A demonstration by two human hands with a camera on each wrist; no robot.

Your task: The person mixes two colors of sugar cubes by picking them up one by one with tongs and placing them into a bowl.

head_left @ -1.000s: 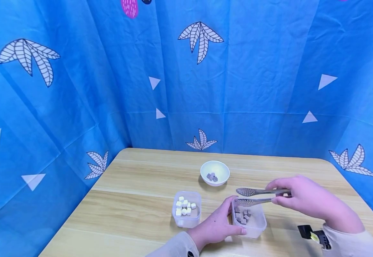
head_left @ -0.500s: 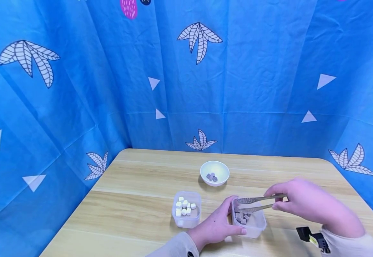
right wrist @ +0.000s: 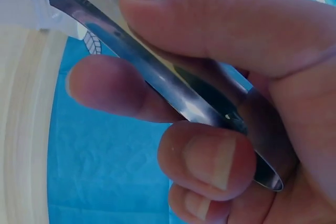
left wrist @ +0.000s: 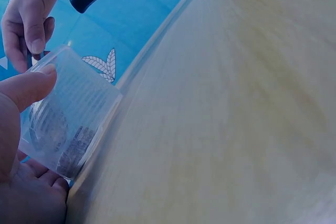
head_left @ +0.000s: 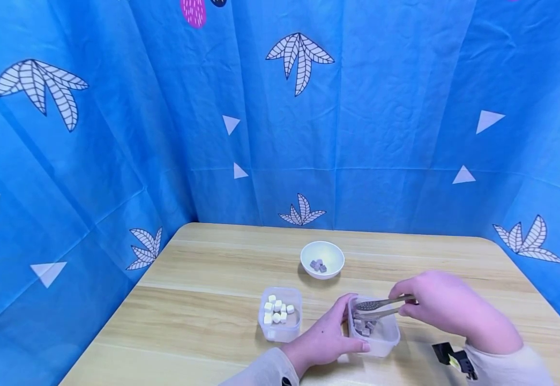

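The fingers [right wrist: 205, 158] of the right hand [head_left: 446, 308] grip silver metal tongs [head_left: 368, 305], arms slightly apart, long axis toward 9 o'clock; whether the tips hold anything cannot be determined. Grey cubes [head_left: 358, 324] lie 8 o'clock from these fingers, inside a translucent rectangular plastic box [head_left: 386, 347]. The left hand [head_left: 325, 335], nearer the cubes, grips the box's 9 o'clock side. White round bowl [head_left: 322, 275]: 10 o'clock.

Bright, even head view, soft shadow below white bowl [head_left: 331, 256], dimmer wrist views, glints on tongs [right wrist: 177, 94]
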